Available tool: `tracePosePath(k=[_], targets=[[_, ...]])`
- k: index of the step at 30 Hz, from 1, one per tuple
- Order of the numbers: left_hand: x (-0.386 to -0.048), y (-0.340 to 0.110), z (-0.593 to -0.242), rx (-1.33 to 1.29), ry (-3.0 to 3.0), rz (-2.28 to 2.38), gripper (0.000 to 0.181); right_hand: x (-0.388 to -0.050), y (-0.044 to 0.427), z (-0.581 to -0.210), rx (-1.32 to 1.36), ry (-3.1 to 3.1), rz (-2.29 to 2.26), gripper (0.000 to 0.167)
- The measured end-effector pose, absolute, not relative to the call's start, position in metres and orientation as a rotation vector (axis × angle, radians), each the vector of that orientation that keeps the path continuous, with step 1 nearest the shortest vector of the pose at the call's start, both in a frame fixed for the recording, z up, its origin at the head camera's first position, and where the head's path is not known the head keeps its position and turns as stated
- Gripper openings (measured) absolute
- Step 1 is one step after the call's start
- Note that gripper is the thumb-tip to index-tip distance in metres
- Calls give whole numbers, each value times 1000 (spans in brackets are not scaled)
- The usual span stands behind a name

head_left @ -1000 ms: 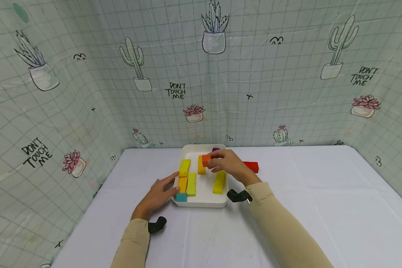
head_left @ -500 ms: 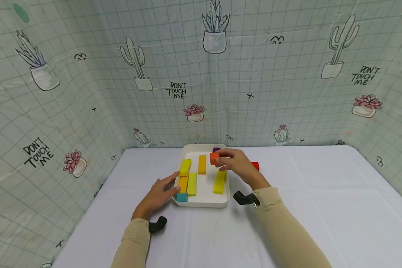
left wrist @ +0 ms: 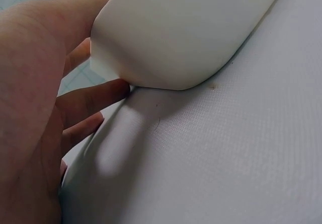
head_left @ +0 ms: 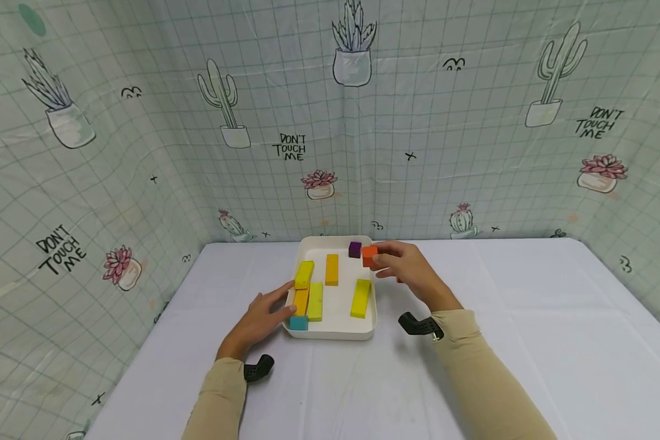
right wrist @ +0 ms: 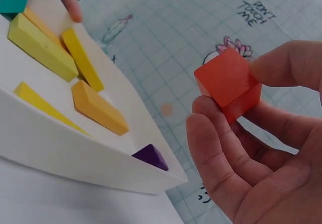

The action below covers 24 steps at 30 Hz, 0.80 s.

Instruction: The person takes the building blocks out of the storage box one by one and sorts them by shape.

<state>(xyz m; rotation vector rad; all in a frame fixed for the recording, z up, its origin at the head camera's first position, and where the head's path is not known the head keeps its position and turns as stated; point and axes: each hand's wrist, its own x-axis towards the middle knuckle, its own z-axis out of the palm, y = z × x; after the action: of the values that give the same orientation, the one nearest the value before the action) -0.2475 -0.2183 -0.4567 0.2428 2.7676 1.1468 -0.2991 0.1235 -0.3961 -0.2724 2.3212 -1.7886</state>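
An orange-red cube is pinched between thumb and fingers of the right hand, held up at the white tray's right rim in the head view. The left hand grips the left side of the tray, its thumb over the wall and a fingertip against the lower edge. Near it inside lie a teal block, an orange block and yellow ones. A purple block sits at the far right corner.
Another yellow block lies at the tray's right side, and a yellow-orange block toward its back. A bit of red shows under the right hand. A patterned cloth hangs behind the white-covered table.
My right hand has carried the orange-red cube rightward from above the yellow-orange block, uncovering the purple block and hiding most of the red piece. The left hand has stayed on the tray.
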Motion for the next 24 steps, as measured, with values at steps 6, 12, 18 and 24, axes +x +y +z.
tracePosePath(k=[6,12,18,24], targets=[[-248,-219,-458,285,2763,1152,65,-296,138,-399,-246,2343,-1801,43],[-248,-220,-457,289,2763,1152,64,-294,151,-400,-237,2357,-1855,46],[-248,-221,-458,258,2768,1144,64,-292,163,-400,-231,2374,-1866,48],[-249,-224,-460,321,2787,1137,64,-289,176,-401,-220,2392,-1870,47]])
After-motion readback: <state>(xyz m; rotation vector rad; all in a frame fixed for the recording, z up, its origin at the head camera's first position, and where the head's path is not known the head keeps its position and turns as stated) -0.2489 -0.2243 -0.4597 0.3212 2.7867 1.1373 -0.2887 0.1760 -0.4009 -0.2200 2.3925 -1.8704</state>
